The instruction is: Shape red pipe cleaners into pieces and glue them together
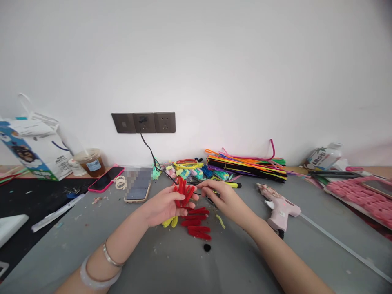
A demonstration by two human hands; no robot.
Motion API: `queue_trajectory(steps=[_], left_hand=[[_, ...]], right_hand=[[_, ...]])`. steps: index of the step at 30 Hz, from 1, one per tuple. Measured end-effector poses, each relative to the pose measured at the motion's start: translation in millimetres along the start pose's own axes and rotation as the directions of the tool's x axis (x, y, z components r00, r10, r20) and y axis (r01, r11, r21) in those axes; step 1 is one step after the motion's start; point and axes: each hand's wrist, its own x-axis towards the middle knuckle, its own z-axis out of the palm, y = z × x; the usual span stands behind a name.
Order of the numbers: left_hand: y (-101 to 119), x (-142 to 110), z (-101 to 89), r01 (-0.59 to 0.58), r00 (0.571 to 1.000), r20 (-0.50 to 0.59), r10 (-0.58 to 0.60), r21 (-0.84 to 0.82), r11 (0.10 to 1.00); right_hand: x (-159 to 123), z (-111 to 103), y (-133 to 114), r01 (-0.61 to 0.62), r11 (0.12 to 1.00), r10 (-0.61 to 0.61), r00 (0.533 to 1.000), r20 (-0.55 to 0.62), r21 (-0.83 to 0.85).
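My left hand (163, 206) is closed on a red pipe-cleaner piece (183, 192) with several folded loops pointing up. Close to its right side is my right hand (219, 194), fingers curled in and thumb near the index finger; whatever is between the fingertips is too small to make out. Below the hands, several folded red pipe cleaners (199, 232) lie on the grey mat (171, 265). Yellow loops (169, 221) show partly under my left hand. A black pompom-like disc (207, 248) and a short yellow-green strip (220, 221) lie nearby.
A pink glue gun (279, 210) with a long glue stick rests at right. Bundled pipe cleaners (245, 165) lie along the wall, beside a yellow-black cutter (235, 185). Two phones (107, 179), a drink cup (92, 163) and a carton (39, 151) stand or lie left. A cord (148, 149) hangs from the socket.
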Motion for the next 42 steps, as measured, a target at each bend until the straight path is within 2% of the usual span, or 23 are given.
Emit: queue_trajectory(steps=[6,13,18,28,32,36,39,42], left_hand=[[0,4,-3.2,-0.072,0.993,-0.094,0.070,-0.021,0.997],[1,10,-8.0,-0.176,0.961,-0.224,0.161,-0.048,0.983],[3,11,-6.4,-0.234,0.933,-0.300,0.197,-0.094,0.968],[-1,9,-2.8,-0.194,0.955,-0.243,0.167,-0.088,0.977],[-3,9,-0.6,-0.182,0.959,-0.238,0.156,-0.094,0.979],[-2,8,1.4,-0.180,0.956,-0.253,0.146,-0.116,0.977],[-2,7,2.6,-0.179,0.955,-0.263,0.135,-0.154,0.972],[-3,6,4.4,-0.184,0.959,-0.249,0.132,-0.197,0.963]], right_hand=[[-5,3,-1,-0.014,1.000,0.018,0.972,0.236,-0.016],[-8,9,-3,0.012,0.981,0.054,0.942,0.330,-0.194],[-5,7,-1,-0.014,0.972,0.089,0.945,0.314,-0.233],[-8,6,5,-0.042,0.952,0.133,0.949,0.287,-0.302],[-9,11,0,0.008,0.940,0.097,0.953,0.288,-0.341],[-11,15,-3,0.058,0.917,0.043,0.970,0.241,-0.395],[-9,11,-3,0.027,0.949,0.034,0.982,0.185,-0.314],[-4,4,-2,-0.100,0.993,0.106,0.991,0.081,-0.066]])
